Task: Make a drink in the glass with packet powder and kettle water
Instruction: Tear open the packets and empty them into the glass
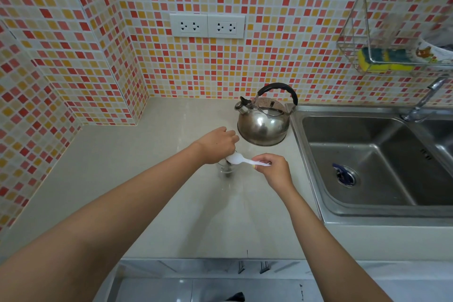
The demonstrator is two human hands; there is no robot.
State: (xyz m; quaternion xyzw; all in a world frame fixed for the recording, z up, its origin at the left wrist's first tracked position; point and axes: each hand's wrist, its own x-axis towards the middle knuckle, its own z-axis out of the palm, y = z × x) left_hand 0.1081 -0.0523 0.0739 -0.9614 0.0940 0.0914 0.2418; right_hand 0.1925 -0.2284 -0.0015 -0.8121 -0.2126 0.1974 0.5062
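Left hand grips glass rim; right hand pinches light plastic spoon handle. Glass fragile, slippery.

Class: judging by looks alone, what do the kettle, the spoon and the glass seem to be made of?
Kettle: polished metal, likely stainless steel, since it mirrors the room; its handle looks like black plastic.
Spoon: white, thin and slightly translucent, so probably plastic.
Glass: clear, the counter shows through it; glass or clear plastic, hard to tell.
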